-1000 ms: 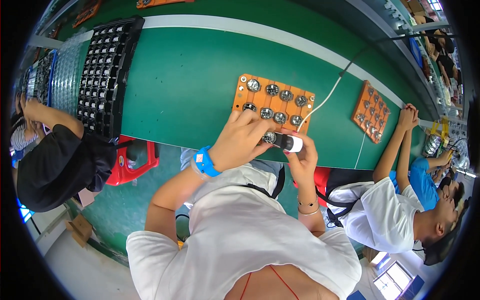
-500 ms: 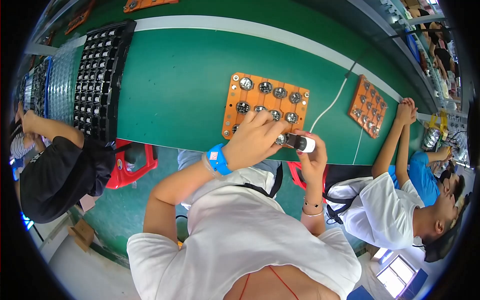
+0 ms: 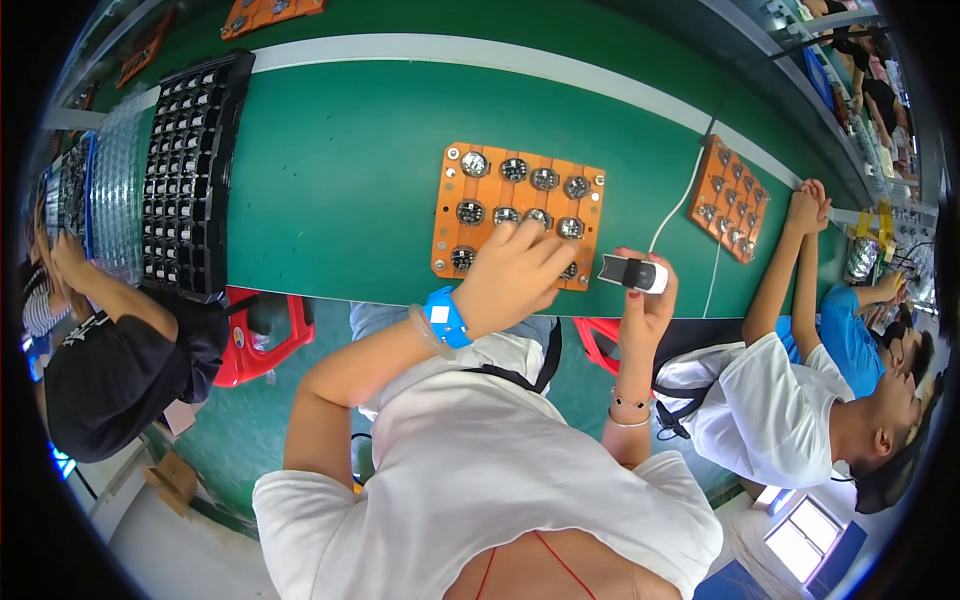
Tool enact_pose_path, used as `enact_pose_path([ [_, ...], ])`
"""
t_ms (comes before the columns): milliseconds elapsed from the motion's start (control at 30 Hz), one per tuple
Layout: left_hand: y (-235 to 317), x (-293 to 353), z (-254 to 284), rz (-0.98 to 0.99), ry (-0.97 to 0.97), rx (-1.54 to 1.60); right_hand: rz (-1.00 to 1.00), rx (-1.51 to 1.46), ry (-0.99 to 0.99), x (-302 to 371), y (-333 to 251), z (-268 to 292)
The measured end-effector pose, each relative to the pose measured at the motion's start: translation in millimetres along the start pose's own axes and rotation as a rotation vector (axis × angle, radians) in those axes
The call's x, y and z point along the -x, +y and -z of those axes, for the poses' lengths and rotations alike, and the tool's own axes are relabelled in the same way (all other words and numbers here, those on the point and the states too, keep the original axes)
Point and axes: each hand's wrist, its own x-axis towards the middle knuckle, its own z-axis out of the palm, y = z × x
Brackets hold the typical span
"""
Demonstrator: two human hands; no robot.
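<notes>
An orange fixture plate (image 3: 520, 190) lies on the green table before me, with rows of round metal-rimmed parts in its recesses, such as the round part (image 3: 471, 211). My left hand (image 3: 512, 275) rests over the plate's near rows, its fingers spread and slightly bent; the palm hides some of the parts. Just right of the plate, my right hand (image 3: 652, 300) grips a small white handheld device with a black end (image 3: 634, 273). The black end faces the plate, apart from it. Running up to the device is a white cable (image 3: 680, 200).
A black compartment tray (image 3: 190, 170) filled with small parts stands at the left, beside bubble wrap (image 3: 118, 190). Another orange plate (image 3: 731, 198) lies to the right, near a co-worker's clasped hands (image 3: 810, 208). A second co-worker in black (image 3: 130, 350) sits at the left.
My right hand has drawn the device right, away from the round part at the plate's near right corner. My left hand stays over the plate, which appears slightly farther left in view.
</notes>
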Motion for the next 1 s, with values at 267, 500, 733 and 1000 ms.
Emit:
enact_pose_path([
  [267, 9.0, -9.3, -13.3, -0.018, 0.075, 0.11, -0.098, -0.007, -0.166, 6.9, 6.2, 3.9],
  [500, 12.5, -10.5, -6.4, 0.07, 0.091, 0.193, -0.073, -0.12, -0.179, 4.8, 0.6, -9.9],
  [733, 13.6, -11.5, -7.0, 0.094, -0.005, 0.133, -0.011, -0.139, 0.156, 3.2, 23.6, 16.8],
  [1000, 3.6, 35.2, 22.7, 0.223, 0.004, -0.031, 0.218, 0.52, 0.797, -100.5, 28.8, 106.7],
])
